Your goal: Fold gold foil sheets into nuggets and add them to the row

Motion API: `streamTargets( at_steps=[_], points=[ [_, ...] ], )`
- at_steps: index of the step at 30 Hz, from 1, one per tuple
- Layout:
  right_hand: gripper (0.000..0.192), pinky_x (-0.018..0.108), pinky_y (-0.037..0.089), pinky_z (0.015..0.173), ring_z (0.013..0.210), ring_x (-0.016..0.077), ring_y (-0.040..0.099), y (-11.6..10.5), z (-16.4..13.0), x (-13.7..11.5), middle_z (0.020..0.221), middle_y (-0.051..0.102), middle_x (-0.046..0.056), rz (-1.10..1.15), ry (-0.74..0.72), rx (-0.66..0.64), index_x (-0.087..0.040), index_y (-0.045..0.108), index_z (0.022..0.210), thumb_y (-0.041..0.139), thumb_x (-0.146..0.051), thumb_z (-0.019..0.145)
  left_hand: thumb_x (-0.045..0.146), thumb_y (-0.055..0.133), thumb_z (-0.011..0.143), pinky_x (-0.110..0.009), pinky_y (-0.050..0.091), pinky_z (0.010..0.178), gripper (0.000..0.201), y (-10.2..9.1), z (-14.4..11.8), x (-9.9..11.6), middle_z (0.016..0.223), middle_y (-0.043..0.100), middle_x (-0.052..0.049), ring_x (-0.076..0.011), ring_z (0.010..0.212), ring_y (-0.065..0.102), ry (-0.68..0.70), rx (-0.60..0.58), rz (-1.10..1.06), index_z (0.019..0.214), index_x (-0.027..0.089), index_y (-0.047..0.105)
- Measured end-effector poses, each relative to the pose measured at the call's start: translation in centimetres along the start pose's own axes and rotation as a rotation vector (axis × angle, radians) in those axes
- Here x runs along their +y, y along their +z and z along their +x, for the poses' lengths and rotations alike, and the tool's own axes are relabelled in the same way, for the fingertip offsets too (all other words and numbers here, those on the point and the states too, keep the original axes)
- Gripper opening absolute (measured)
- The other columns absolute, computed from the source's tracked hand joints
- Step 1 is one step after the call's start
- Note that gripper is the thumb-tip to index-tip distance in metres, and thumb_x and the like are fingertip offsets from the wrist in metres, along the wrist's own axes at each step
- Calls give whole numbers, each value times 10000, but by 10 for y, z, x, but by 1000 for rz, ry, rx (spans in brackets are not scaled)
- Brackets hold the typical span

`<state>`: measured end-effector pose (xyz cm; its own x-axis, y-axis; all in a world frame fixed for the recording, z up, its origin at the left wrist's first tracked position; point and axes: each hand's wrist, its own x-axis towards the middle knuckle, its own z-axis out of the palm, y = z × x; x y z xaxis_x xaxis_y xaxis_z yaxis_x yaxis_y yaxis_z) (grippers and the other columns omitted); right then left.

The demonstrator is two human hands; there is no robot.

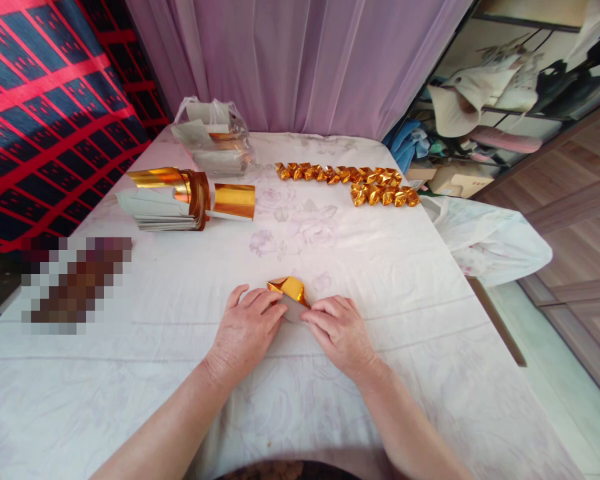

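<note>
1. Work piece: a small, partly folded sheet of gold foil paper with a pale backing (290,297) lies on the white floral tablecloth (180,373), near the middle of the table's near half.
2. Left hand (247,330): palm down, fingers flat and extended to the right, fingertips pressing the left edge of the gold foil paper. The hand pins the sheet; it does not enclose it.
3. Right hand (340,330): palm down, fingers curled to the left, fingertips on the paper's near right edge. Whether thumb and finger pinch the sheet cannot be told.
4. Key relation: the paper sits between the two sets of fingertips and just beyond them; its folded gold peak points far. Both hands are equally close.
5. Far left: a stack of gold-faced paper sheets (175,200), well apart from the hands.
6. Far right: two rows of finished folded gold paper pieces (350,181).
7. Far centre-left: a clear plastic bag of paper (215,137).
</note>
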<state>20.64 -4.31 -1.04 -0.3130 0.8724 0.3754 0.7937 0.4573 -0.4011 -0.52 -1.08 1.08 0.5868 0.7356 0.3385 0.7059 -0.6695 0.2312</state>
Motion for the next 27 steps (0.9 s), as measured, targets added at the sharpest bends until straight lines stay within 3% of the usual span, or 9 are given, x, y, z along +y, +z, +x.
streamTargets(
  at_steps=[8,14,27],
  points=[
    [111,345,391,762,843,178,590,5,-1,-2,878,682,17,-9,59,24,-245,710,953,604,-230,922,233,576,928,-431,319,1011,99,7,-3,3,1011,727,7,-193,950,653,55,9,-37,927,241,675],
    [157,342,375,760,827,176,583,3,0,0,851,674,15,-28,66,22,-249,707,872,569,-240,948,227,560,934,-440,308,1021,115,5,-3,5,1025,723,3,-197,956,658,51,6,-32,930,237,675],
    [62,334,390,745,826,189,609,7,0,-1,871,687,23,34,174,17,-221,606,901,552,-191,902,226,595,909,-505,284,1052,98,9,6,14,915,721,13,-207,925,635,-143,-33,-101,826,235,647]
  ],
)
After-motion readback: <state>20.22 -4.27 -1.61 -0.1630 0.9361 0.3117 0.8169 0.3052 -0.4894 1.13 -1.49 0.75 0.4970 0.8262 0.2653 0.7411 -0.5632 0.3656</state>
